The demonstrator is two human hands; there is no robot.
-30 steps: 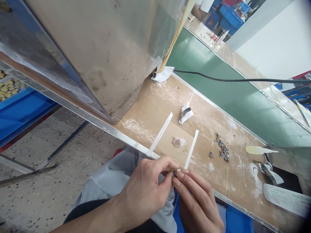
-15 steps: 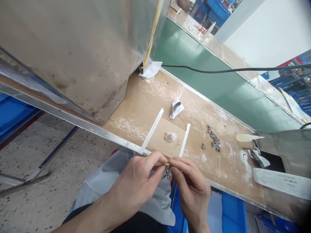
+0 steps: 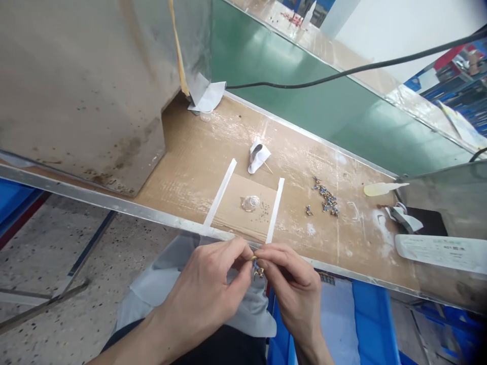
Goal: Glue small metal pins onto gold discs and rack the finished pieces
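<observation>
In front of the bench edge, my left hand [image 3: 213,281] and my right hand [image 3: 292,289] meet fingertip to fingertip. Both pinch a small blue and gold metal trinket [image 3: 258,270], which has a yellowish part at its top. The fingers hide some of it, so its exact kind is unclear. Similar trinkets [image 3: 326,197] lie in a loose cluster on the bench, and a single one [image 3: 308,210] lies apart from them. Beyond my hands, a small clear dish [image 3: 250,203] sits between two white tape strips, with tiny dark specks [image 3: 265,213] beside it.
A large metal housing [image 3: 95,91] covers the bench's left. A crumpled white paper [image 3: 258,157] with a thin stick lies behind the dish. To the right are a squeeze bottle [image 3: 382,189] and a white labelled pack [image 3: 437,251]. A blue bin [image 3: 375,319] stands below.
The view has shifted, so the bench items appear further left and slightly higher. Both hands keep the trinket pinched between them, with almost no change in their grip.
</observation>
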